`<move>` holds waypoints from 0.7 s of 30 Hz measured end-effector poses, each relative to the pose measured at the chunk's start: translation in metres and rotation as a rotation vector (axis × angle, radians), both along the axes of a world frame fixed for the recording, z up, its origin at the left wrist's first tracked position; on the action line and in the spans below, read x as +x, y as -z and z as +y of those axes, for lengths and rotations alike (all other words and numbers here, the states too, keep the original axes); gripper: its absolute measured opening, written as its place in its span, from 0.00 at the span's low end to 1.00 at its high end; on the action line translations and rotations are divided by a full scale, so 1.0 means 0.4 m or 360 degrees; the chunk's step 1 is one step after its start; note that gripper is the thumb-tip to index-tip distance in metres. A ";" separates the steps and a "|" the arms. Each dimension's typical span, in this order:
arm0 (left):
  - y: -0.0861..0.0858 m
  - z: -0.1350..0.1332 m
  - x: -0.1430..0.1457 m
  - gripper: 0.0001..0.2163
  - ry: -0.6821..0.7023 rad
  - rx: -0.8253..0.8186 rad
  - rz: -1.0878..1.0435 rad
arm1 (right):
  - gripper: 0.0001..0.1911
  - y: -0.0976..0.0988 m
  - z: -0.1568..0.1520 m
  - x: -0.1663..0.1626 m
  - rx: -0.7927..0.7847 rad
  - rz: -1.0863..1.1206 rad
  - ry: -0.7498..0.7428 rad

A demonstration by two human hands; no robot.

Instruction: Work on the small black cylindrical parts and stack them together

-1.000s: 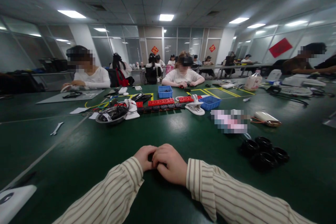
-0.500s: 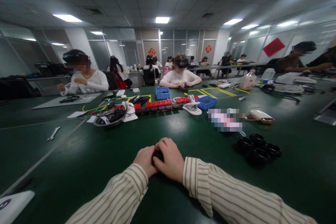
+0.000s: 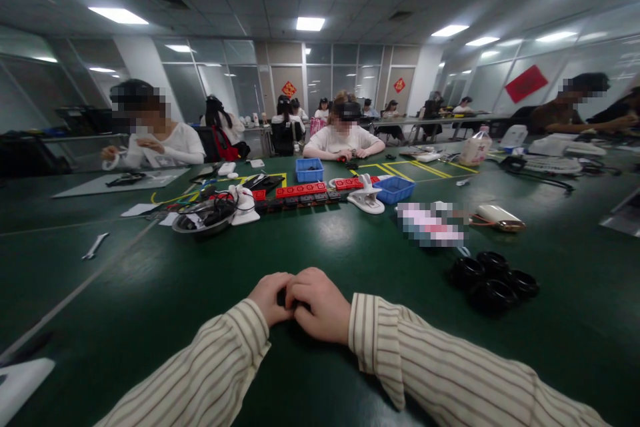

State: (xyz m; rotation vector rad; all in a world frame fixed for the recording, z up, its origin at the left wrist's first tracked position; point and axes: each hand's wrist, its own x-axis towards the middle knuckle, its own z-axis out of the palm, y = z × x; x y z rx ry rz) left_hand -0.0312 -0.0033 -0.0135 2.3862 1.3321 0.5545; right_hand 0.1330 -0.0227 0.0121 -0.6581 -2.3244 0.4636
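My left hand (image 3: 271, 296) and my right hand (image 3: 321, 307) meet over the green table, close in front of me. Their fingers are curled in around a small black object (image 3: 282, 297). Only a dark sliver of it shows between the fingers, so its kind is hidden. The right hand lies over it with knuckles up; the left one grips from the side. To the right of my hands stands a cluster of several glossy black round hollow parts (image 3: 494, 295).
Further back are a metal bowl of cables (image 3: 200, 229), a row of red and black blocks (image 3: 300, 191), a white clamp (image 3: 367, 200) and two blue bins (image 3: 395, 191). A wrench (image 3: 95, 246) lies at left. A co-worker (image 3: 343, 137) sits opposite.
My left hand has shifted slightly left, and the right hand's fingers have turned further over the black object. Less of that object shows now. The view has tilted down a little.
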 end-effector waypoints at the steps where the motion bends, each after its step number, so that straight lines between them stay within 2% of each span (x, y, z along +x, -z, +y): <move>1: 0.000 0.000 0.000 0.09 0.0007 -0.0001 -0.0007 | 0.08 0.000 0.000 0.000 0.0026 0.0002 -0.0043; 4: -0.007 -0.007 0.006 0.13 0.0019 0.0014 -0.0054 | 0.08 -0.002 -0.004 0.000 0.0067 0.0057 -0.0037; 8: -0.023 -0.024 0.020 0.22 -0.0002 0.0043 -0.0126 | 0.08 -0.010 -0.012 0.001 0.0029 0.0175 0.0245; 11: -0.029 -0.038 0.035 0.26 -0.0141 0.0072 -0.0036 | 0.05 -0.010 -0.012 0.001 -0.0032 0.0172 0.0441; 13: -0.029 -0.045 0.046 0.26 -0.0270 0.0085 0.0032 | 0.06 -0.006 -0.010 -0.001 -0.0064 0.0119 0.0527; 16: -0.027 -0.052 0.059 0.19 -0.0370 0.0090 0.0108 | 0.09 -0.001 -0.008 -0.005 -0.0084 0.0028 0.0603; 21: -0.022 -0.043 0.051 0.11 -0.0315 0.0124 0.0180 | 0.06 -0.003 -0.012 -0.006 -0.0036 -0.0048 0.0574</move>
